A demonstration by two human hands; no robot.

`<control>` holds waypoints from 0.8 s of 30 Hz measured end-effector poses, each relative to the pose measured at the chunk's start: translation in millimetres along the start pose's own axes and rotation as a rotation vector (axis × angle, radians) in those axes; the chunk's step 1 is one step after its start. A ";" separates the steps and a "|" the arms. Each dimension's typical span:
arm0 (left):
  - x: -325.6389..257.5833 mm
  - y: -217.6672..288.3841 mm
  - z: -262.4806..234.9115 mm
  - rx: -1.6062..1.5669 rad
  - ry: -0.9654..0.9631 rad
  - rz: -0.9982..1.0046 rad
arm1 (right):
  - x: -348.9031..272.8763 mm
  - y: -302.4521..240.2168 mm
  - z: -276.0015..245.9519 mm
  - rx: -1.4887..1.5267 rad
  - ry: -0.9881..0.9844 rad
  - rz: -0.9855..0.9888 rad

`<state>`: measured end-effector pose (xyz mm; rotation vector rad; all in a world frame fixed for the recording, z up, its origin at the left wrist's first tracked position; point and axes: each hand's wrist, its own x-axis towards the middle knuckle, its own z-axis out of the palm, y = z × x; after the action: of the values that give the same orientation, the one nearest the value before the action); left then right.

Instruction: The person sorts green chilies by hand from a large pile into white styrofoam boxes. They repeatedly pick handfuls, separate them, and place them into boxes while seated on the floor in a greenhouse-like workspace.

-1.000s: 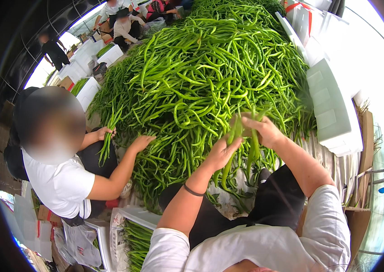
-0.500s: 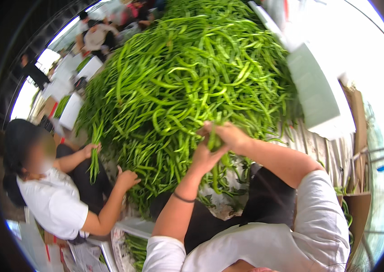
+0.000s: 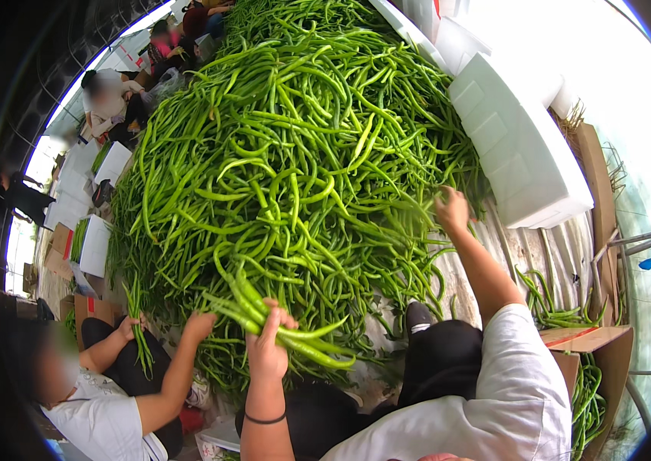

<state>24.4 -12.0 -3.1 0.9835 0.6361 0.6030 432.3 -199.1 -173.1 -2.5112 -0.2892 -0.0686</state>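
Observation:
A large heap of long green chili peppers [image 3: 302,161] spreads in front of me. My left hand [image 3: 267,352], a dark band on its wrist, is closed round a small bunch of long green chili peppers [image 3: 311,343] above the near edge of the heap. Their ends stick out on both sides of the fist. Out to the right, my right hand [image 3: 453,209] reaches to the heap's right edge. Blurred peppers lie beside its fingertips, and whether it grips any is unclear.
At my left a co-worker [image 3: 102,407] holds upright peppers [image 3: 141,330]. A white foam box [image 3: 521,146] stands right of the heap. A cardboard box [image 3: 609,369] with peppers is at my lower right. Other people sit along the far left, near white boxes [image 3: 96,246].
My hands were together at the heap's near side; now they are apart. The left came left and nearer with the peppers, while the right went out to the right. The view shifted too.

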 end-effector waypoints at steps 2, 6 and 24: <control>-2.0 3.0 0.2 -0.051 0.083 -0.011 | 16.9 31.8 18.2 -0.068 0.009 0.108; 11.3 -7.9 4.2 0.013 0.018 -0.028 | 38.8 63.4 41.6 0.017 -0.092 0.090; 15.0 -11.7 14.6 0.040 0.059 -0.048 | 71.0 192.3 -65.3 0.215 -0.208 0.256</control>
<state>47.0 -14.5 -10.8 0.9880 0.7238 0.5807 545.3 -375.9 -220.4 -2.3212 -0.0514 0.3112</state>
